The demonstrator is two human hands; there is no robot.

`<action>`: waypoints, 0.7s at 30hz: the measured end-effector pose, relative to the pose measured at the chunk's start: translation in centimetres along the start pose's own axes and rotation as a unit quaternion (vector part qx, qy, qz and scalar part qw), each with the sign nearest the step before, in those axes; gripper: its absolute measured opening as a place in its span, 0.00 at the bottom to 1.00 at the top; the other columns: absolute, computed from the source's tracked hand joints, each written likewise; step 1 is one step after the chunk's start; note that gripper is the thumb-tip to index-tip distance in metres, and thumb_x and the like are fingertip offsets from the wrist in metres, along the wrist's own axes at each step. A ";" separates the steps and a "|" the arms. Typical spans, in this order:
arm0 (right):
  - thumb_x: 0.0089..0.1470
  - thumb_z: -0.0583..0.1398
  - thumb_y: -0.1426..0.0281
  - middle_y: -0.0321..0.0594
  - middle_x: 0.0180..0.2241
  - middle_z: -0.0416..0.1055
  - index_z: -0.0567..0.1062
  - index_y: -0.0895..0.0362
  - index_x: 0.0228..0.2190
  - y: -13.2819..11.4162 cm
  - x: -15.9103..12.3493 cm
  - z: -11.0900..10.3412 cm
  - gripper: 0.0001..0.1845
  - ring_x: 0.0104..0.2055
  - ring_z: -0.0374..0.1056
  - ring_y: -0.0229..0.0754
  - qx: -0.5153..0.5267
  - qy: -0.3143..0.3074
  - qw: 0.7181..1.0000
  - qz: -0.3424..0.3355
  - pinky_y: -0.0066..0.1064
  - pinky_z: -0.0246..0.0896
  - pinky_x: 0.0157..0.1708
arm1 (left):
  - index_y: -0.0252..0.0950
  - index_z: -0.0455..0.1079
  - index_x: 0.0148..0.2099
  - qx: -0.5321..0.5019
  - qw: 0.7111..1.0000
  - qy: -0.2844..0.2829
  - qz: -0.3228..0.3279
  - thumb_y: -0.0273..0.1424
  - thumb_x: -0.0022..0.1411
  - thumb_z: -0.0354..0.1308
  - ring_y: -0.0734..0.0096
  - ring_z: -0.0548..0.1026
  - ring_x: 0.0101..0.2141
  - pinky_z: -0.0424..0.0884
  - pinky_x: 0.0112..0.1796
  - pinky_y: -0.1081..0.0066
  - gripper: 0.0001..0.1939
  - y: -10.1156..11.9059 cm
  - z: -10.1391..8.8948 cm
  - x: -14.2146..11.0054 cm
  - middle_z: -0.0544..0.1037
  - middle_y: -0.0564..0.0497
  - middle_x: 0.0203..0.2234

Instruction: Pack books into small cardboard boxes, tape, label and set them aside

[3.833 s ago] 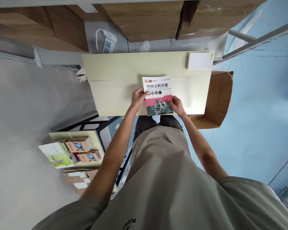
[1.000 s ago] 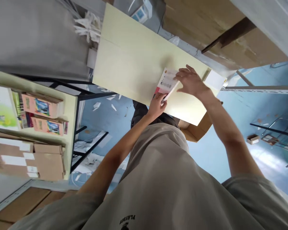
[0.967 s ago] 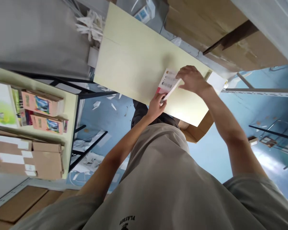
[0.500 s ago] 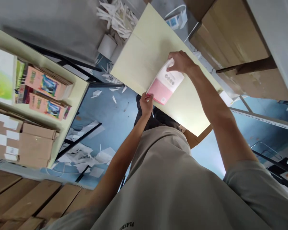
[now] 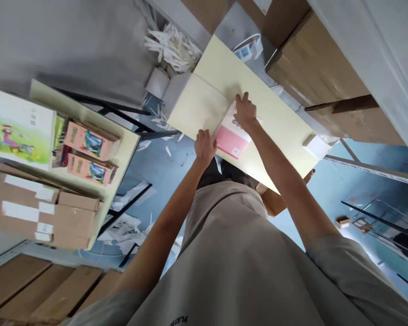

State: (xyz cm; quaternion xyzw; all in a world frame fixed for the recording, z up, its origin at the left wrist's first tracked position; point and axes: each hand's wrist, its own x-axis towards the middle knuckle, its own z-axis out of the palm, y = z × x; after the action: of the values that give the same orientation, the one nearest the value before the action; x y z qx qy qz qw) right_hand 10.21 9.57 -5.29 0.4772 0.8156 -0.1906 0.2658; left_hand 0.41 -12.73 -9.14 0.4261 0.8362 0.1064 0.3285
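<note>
Pink-and-white book (image 5: 229, 140) lay closed on the cream table (image 5: 278, 140), placing apparently done but handling seemingly unfinished, right hand (image 5: 246, 111) spread over its upper part, left hand (image 5: 205, 147) beside it, grip unclear.

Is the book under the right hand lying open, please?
No, the book is closed, with its pink and white cover facing up.

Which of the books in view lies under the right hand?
The pink and white book, on the cream tabletop beneath the right hand; the orange books sit on another table at left.
</note>
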 end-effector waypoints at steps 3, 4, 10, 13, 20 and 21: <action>0.73 0.66 0.72 0.73 0.80 0.57 0.60 0.63 0.81 0.2 -4.3 1.9 0.43 0.71 0.72 0.66 0.057 0.019 0.998 0.024 0.54 0.79 0.64 | 0.29 0.68 0.78 0.042 0.993 -0.035 0.109 0.23 0.76 0.57 0.33 0.72 0.75 0.72 0.74 0.42 0.31 1.2 -2.0 2.6 0.72 0.26 0.76; 0.72 0.66 0.72 0.73 0.81 0.57 0.60 0.62 0.81 0.4 -5.9 2.8 0.44 0.72 0.71 0.67 0.076 0.014 0.997 0.031 0.53 0.81 0.63 | 0.28 0.67 0.80 0.060 0.987 -0.056 0.139 0.21 0.74 0.56 0.33 0.70 0.76 0.71 0.75 0.42 0.34 1.7 -2.5 3.5 0.70 0.26 0.77; 0.73 0.64 0.72 0.67 0.81 0.60 0.65 0.58 0.80 -0.7 -12.3 7.3 0.40 0.76 0.68 0.63 0.146 -0.038 0.986 0.067 0.47 0.82 0.64 | 0.35 0.66 0.83 0.157 0.946 -0.166 0.230 0.19 0.72 0.56 0.39 0.59 0.84 0.69 0.77 0.39 0.39 3.8 -3.7 5.5 0.58 0.35 0.87; 0.73 0.62 0.75 0.66 0.82 0.61 0.68 0.56 0.78 -1.6 -13.2 7.9 0.37 0.78 0.66 0.62 0.162 -0.033 0.983 0.078 0.47 0.81 0.65 | 0.37 0.68 0.81 0.185 0.937 -0.179 0.234 0.20 0.72 0.57 0.40 0.60 0.84 0.73 0.75 0.40 0.38 4.0 -4.1 5.3 0.58 0.36 0.87; 0.73 0.61 0.72 0.61 0.78 0.68 0.70 0.51 0.78 0.6 -14.6 2.1 0.35 0.74 0.70 0.63 0.224 0.063 0.969 0.084 0.52 0.82 0.66 | 0.39 0.75 0.76 0.091 0.930 -0.137 0.330 0.25 0.73 0.62 0.42 0.73 0.77 0.70 0.79 0.44 0.32 8.9 -8.1 8.0 0.74 0.35 0.78; 0.75 0.60 0.69 0.61 0.77 0.69 0.69 0.51 0.78 1.5 -15.0 0.3 0.35 0.74 0.70 0.63 0.230 0.103 0.964 0.086 0.52 0.82 0.65 | 0.38 0.74 0.76 0.059 0.922 -0.115 0.366 0.27 0.74 0.61 0.45 0.73 0.77 0.69 0.80 0.46 0.31 10.7 -9.2 8.6 0.75 0.35 0.78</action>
State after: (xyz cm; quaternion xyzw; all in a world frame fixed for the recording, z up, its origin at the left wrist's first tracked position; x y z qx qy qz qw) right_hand 17.68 -0.01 3.65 0.6112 0.7283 -0.2995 0.0788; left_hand -2.24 1.48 -1.21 0.7300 0.5833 0.1200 0.3353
